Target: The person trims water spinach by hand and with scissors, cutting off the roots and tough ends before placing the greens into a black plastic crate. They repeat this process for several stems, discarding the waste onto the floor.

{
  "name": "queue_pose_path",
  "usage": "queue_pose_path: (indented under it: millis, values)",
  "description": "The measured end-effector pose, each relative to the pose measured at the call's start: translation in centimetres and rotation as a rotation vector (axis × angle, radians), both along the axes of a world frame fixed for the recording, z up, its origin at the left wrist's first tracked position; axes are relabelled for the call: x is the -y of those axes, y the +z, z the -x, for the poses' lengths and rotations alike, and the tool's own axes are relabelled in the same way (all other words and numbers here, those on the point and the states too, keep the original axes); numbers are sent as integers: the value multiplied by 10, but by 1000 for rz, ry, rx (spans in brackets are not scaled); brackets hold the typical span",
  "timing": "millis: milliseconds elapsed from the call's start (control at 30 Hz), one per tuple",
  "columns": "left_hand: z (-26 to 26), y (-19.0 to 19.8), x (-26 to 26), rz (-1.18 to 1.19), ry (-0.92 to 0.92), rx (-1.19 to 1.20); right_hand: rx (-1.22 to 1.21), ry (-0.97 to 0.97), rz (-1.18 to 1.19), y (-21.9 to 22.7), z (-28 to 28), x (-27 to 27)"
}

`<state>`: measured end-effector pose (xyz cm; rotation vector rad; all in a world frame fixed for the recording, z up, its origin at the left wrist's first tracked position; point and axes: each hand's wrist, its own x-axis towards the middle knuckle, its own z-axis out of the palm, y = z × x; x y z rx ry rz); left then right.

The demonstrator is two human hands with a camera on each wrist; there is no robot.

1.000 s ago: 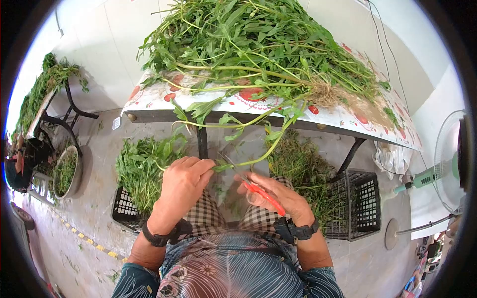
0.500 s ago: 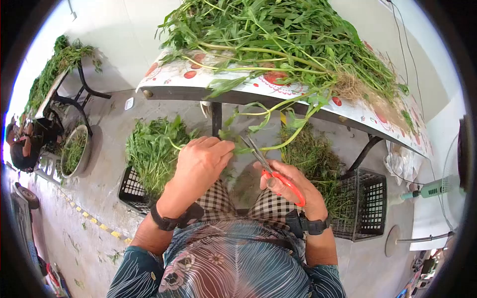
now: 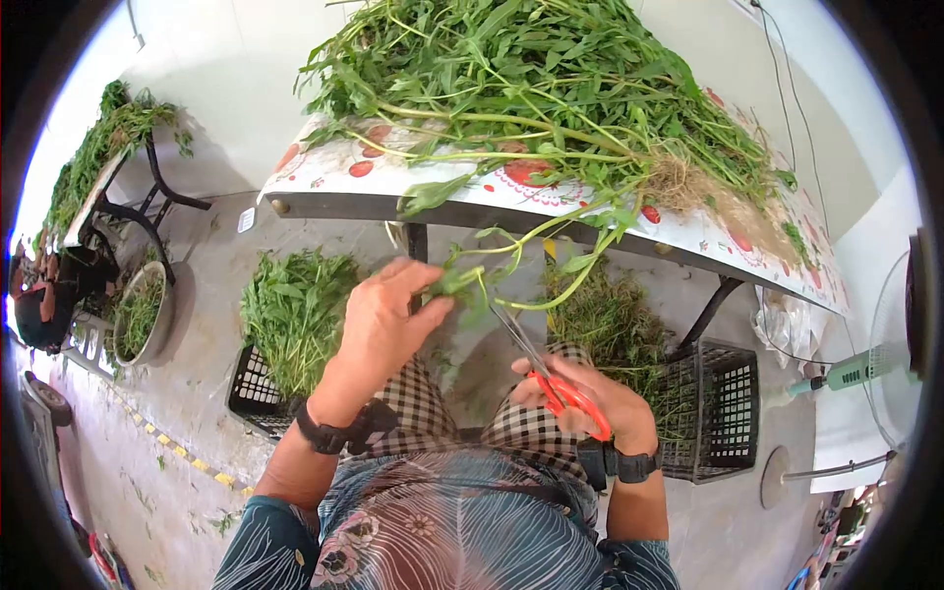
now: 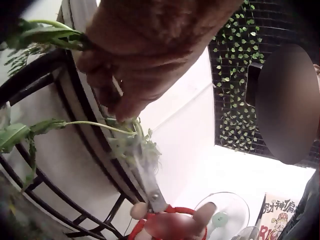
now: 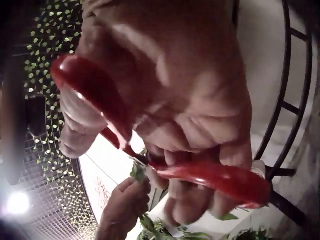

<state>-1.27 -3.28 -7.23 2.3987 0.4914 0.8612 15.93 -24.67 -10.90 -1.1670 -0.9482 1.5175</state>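
In the head view my left hand (image 3: pixel 383 315) pinches a leafy green stem piece (image 3: pixel 457 282) between thumb and fingers. My right hand (image 3: pixel 615 408) holds red-handled scissors (image 3: pixel 562 395), with the metal blades (image 3: pixel 519 339) pointing up and left toward that piece. A long curved stem (image 3: pixel 570 290) hangs over the table edge, its end close by the blade tips, and a gap shows between it and the held piece. In the right wrist view the scissors' red handles (image 5: pixel 215 180) are spread apart, with the thumb through one loop.
A big heap of leafy stems (image 3: pixel 511 88) lies on the flowered tablecloth (image 3: pixel 354 187), with a root clump (image 3: pixel 674 177) near its edge. Below stand black crates (image 3: pixel 728 408) and bundles of greens (image 3: pixel 300 315). A fan (image 3: pixel 855 369) is at right; another person (image 3: pixel 44 295) sits far left.
The hanging stem earlier ran into my left hand; now its end is apart from the held piece. My left fingers have lifted and spread somewhat. The scissors have shifted right.
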Motion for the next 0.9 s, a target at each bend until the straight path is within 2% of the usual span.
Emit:
queue_pose_path:
  millis: [33, 100, 233, 333, 367, 467, 500, 600, 700, 800, 900]
  values:
    - [-8, -3, -4, -51, -1, 51, 101, 48, -74, 9, 0, 4]
    - [-26, -11, -11, -109, -50, 178, 70, -10, -66, 12, 0, 11]
    - [-45, -8, -6, 307, -97, 41, -101, -137, -73, 14, -1, 25]
    - [-50, -15, -7, 215, -162, 1, 1, -172, -46, 30, -3, 18]
    - [-51, -25, -12, 160, -175, 18, -118, -318, 56, 37, 3, 12]
    - [-41, -18, -15, 255, -130, -22, 151, -301, -42, 34, -8, 6]
    - [-37, -14, -18, 309, -167, -25, 256, -330, -64, 46, -2, 2]
    - [-28, 5, -23, 430, -236, -64, 254, -338, -107, 41, -4, 0]
    - [-23, 22, -26, 456, -227, -173, 491, -295, -121, 48, -5, -8]
    - [-20, 37, -20, 436, -239, -152, 174, -358, -15, 54, -9, -17]
    - [-17, 39, -20, 290, -290, -106, 379, -329, -41, 61, -13, -24]
